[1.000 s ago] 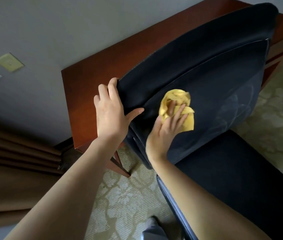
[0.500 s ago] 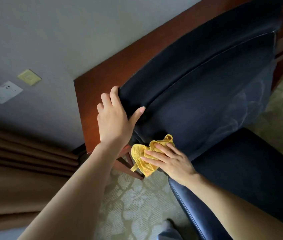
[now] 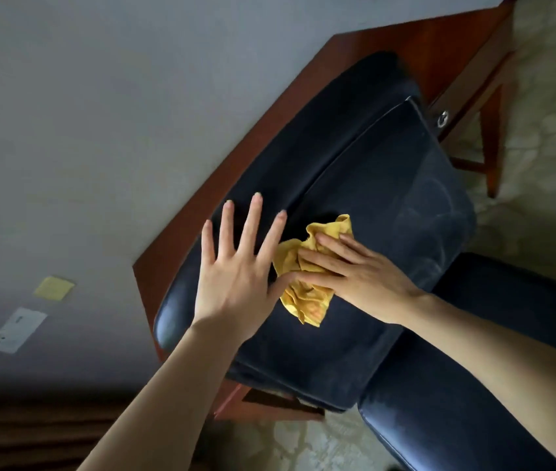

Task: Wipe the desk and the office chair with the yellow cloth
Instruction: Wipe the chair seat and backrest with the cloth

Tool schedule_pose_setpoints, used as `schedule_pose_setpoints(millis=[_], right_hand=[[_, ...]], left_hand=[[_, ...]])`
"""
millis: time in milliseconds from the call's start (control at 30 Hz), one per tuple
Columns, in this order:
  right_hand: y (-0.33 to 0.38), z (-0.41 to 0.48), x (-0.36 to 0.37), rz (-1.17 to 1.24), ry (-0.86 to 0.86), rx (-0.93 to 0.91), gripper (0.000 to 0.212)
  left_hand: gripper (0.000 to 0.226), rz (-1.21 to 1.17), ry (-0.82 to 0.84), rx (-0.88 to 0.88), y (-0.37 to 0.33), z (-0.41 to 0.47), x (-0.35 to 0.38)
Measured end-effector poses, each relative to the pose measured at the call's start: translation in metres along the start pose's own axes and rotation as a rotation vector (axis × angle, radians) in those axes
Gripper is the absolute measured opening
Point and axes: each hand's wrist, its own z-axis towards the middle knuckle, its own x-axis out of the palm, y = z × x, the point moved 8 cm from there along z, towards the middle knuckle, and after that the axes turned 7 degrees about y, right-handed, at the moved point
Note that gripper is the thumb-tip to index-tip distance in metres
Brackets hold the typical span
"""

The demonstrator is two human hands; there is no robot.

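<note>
Here, at eight o'clock, are two wall plates, one white and rectangular (image 3: pixel 15 330), one pale yellow and square (image 3: pixel 53 288); their markings are too small to read. My left hand (image 3: pixel 232 283) is spread wide, fingers straight, holding nothing, over the backrest of the one black leather office chair (image 3: pixel 388 185). At its three o'clock the single crumpled yellow cloth (image 3: pixel 307 297) is pressed to the backrest under the flat fingers of my right hand (image 3: pixel 361 270). The one reddish-brown wooden desk (image 3: pixel 439 52) shows at one o'clock.
</note>
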Motion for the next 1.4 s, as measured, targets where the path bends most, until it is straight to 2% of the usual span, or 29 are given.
schedule_pose_setpoints(millis=[67, 167, 267, 400, 500, 633, 700, 833, 1000, 1200, 1400], right_hand=[[-0.023, 0.009, -0.01, 0.017, -0.033, 0.094, 0.098], [-0.058, 0.016, -0.022, 0.072, -0.098, 0.248, 0.071], [-0.087, 0.018, -0.023, 0.185, -0.105, 0.411, 0.057], [-0.128, 0.007, -0.022, 0.482, -0.302, 0.702, 0.055], [-0.139, -0.008, -0.008, 0.595, -0.416, 0.94, 0.051], [-0.12, -0.038, 0.026, 0.783, -0.553, 1.336, 0.05], [-0.099, -0.047, 0.038, 0.842, -0.584, 1.422, 0.051], [-0.05, -0.047, 0.042, 0.87, -0.612, 1.357, 0.053], [-0.023, -0.03, 0.036, 0.852, -0.55, 1.242, 0.058], [-0.05, 0.002, 0.013, 0.805, -0.581, 1.116, 0.053], [-0.116, 0.022, -0.015, 0.717, -0.64, 1.127, 0.05]], left_hand=[[0.074, 0.029, -0.014, 0.033, -0.005, 0.028, -0.01], [0.071, 0.106, -0.039, 0.088, -0.007, 0.069, -0.021], [0.072, 0.111, -0.064, 0.129, -0.009, 0.1, -0.032], [0.073, -0.021, -0.085, 0.092, -0.007, 0.118, -0.031], [0.086, 0.036, -0.114, 0.099, -0.01, 0.118, -0.022], [0.102, 0.051, -0.142, 0.126, -0.012, 0.12, -0.019], [0.103, 0.052, -0.154, 0.139, -0.012, 0.12, -0.017], [0.085, 0.027, -0.207, 0.16, -0.013, 0.117, -0.019], [0.071, 0.012, -0.24, 0.172, -0.012, 0.115, -0.021], [0.072, 0.02, -0.222, 0.164, -0.012, 0.117, -0.021], [0.075, 0.045, -0.237, 0.161, -0.013, 0.117, -0.02]])
